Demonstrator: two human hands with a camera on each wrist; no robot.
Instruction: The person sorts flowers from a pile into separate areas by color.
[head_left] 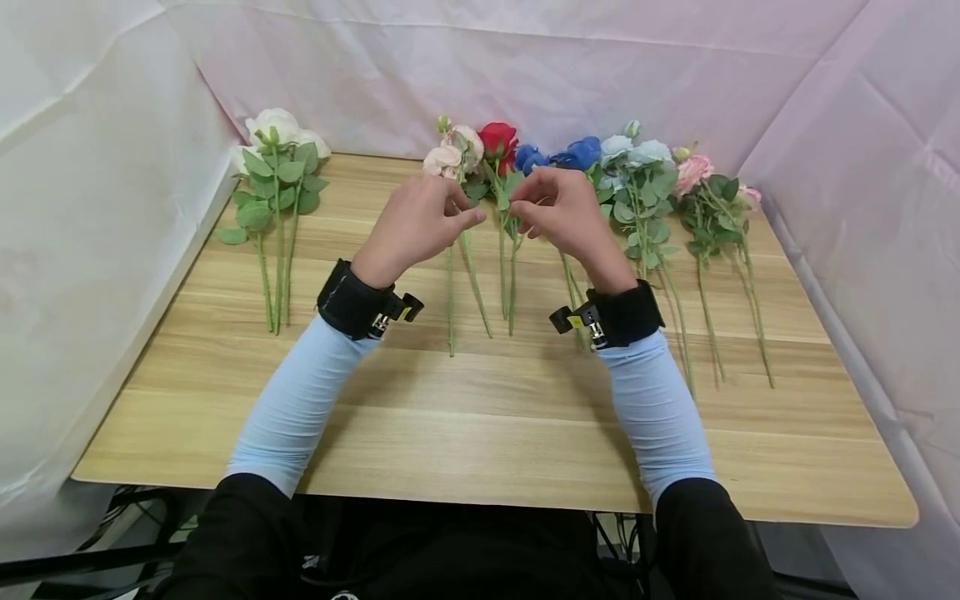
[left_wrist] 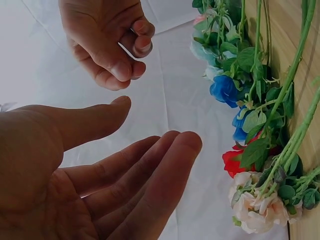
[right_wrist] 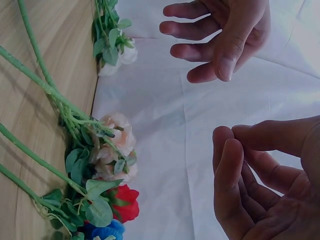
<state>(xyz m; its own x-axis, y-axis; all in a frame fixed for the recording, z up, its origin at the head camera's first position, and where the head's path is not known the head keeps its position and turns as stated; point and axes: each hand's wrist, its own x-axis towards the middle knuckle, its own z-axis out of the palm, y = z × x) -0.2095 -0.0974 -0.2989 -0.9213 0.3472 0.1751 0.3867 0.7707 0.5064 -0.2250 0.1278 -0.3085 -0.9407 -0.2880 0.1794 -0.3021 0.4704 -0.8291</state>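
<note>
Both hands hover over the far half of the table, facing each other with a gap between them. My left hand (head_left: 420,221) holds nothing; in the left wrist view its fingers (left_wrist: 165,175) are nearly straight and the thumb stands apart. Loosely bent, my right hand (head_left: 566,212) is empty too, its thumb meeting a fingertip in the right wrist view. Behind the hands lie a red rose (head_left: 498,143), pale pink flowers (head_left: 453,154) and blue flowers (head_left: 577,154). Their stems run toward the front, partly hidden by the hands.
White flowers (head_left: 277,129) lie at the left of the wooden table (head_left: 450,442). Light blue flowers (head_left: 637,154) and pink flowers (head_left: 693,172) lie at the right. White cloth (head_left: 525,67) hangs behind and along both sides.
</note>
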